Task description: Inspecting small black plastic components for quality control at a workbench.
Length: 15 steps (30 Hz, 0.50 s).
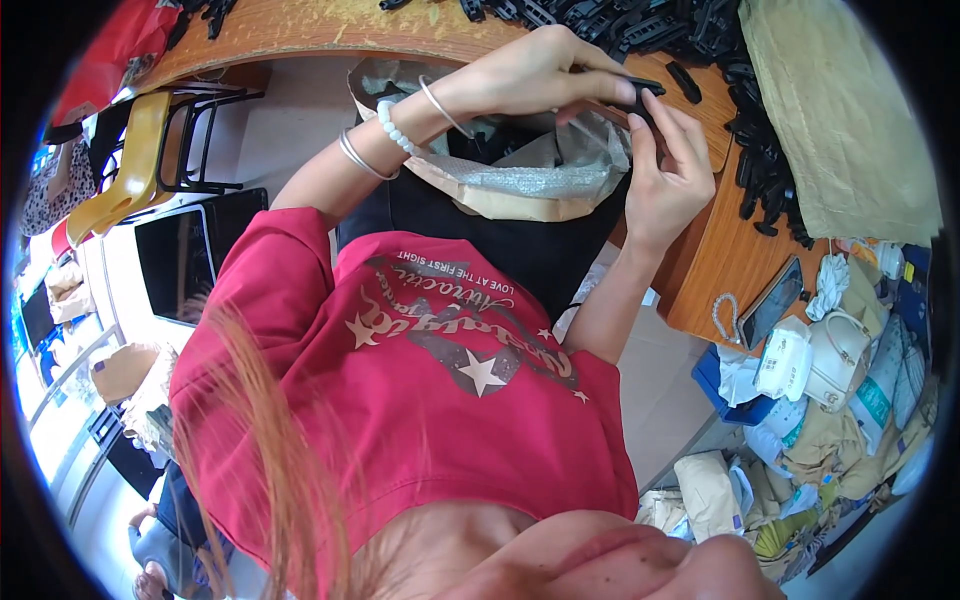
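My left hand (pixel 545 72), with bracelets on its wrist, reaches across from the left. Its thumb and fingers pinch a small black plastic piece (pixel 648 88). From the right my right hand (pixel 672 180) meets it, thumb and fingertips closed on the same piece. The piece is dark and partly covered by my fingers, so its exact kind is unclear. Both hands are over the table edge, above an open brown paper bag (pixel 520 193) with a bubble-wrap lining, which sits at my lap. Dark contents show inside the bag.
A heap of black plastic pieces (pixel 640 25) covers the far side of the wooden table (pixel 330 35), with more down its right part. A brown sheet (pixel 845 120), a phone (pixel 770 303) and a white handbag (pixel 838 362) are at right. A yellow chair (pixel 135 170) stands left.
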Motion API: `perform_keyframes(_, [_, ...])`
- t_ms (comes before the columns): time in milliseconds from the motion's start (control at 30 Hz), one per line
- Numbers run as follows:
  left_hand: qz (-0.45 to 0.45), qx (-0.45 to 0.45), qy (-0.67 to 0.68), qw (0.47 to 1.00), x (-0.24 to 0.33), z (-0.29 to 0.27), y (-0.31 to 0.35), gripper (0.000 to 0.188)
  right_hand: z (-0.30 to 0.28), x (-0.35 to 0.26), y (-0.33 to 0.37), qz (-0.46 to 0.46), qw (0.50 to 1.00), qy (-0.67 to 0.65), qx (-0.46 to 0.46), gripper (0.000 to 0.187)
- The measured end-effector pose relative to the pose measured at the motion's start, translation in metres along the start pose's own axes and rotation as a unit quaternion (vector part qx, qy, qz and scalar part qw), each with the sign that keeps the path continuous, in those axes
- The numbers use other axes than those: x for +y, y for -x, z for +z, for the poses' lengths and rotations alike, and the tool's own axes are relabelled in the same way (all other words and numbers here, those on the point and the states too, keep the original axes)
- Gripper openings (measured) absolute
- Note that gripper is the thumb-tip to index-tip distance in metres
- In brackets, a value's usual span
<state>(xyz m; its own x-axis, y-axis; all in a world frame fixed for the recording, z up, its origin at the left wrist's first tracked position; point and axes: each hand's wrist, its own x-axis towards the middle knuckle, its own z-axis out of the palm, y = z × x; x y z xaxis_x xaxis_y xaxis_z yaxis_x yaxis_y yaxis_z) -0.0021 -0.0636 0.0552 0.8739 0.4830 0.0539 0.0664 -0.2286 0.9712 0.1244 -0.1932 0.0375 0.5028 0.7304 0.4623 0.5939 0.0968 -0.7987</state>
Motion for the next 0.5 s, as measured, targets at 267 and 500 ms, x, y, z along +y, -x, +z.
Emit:
perform_keyframes(267, [0.176,0.057,-0.206,0.961,-0.016,0.003,0.013,0.036,0.003,0.01,-0.001,0.046,0.991,-0.125,-0.014,0.037])
perform_keyframes(500, [0.087,0.011,-0.176,0.98,-0.015,-0.001,0.025,0.035,0.01,0.024,0.002,0.118,0.976,-0.169,-0.072,0.023])
